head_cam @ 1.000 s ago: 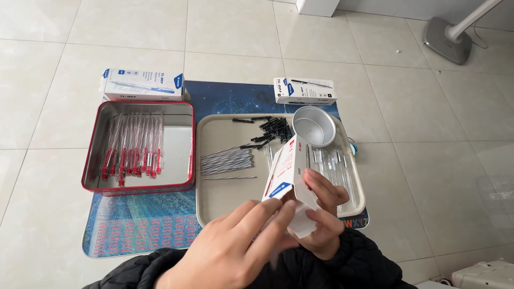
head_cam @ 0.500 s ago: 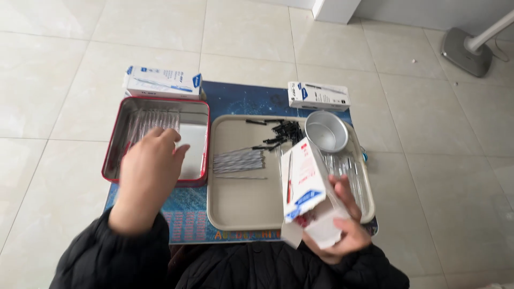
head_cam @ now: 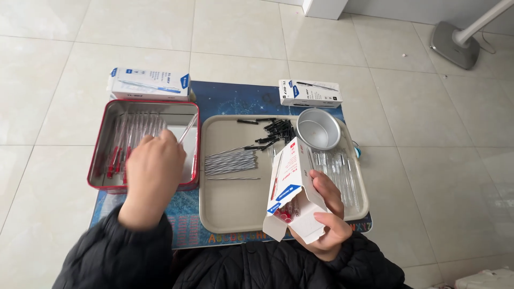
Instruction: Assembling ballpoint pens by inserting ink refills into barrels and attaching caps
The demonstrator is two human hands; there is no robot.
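Note:
My right hand [head_cam: 325,218] holds an open white pen box [head_cam: 292,187] with red-capped pens showing at its open end, above the near right corner of the beige tray [head_cam: 230,211]. My left hand [head_cam: 154,170] is over the red-rimmed metal tin [head_cam: 101,147] and pinches a clear pen [head_cam: 187,128] that points up and to the right. Several red-capped clear pens [head_cam: 120,147] lie inside the tin.
On the beige tray lie thin ink refills [head_cam: 231,162], black pen tips [head_cam: 276,131], a small metal bowl [head_cam: 318,128] and clear pen barrels [head_cam: 342,174]. Two closed white pen boxes [head_cam: 149,83] [head_cam: 310,93] lie on the blue mat [head_cam: 235,101]. A fan base [head_cam: 455,40] stands far right.
My left hand left the box, swung left to the tin and now holds a clear pen over it. The right hand kept the box, tilting it slightly.

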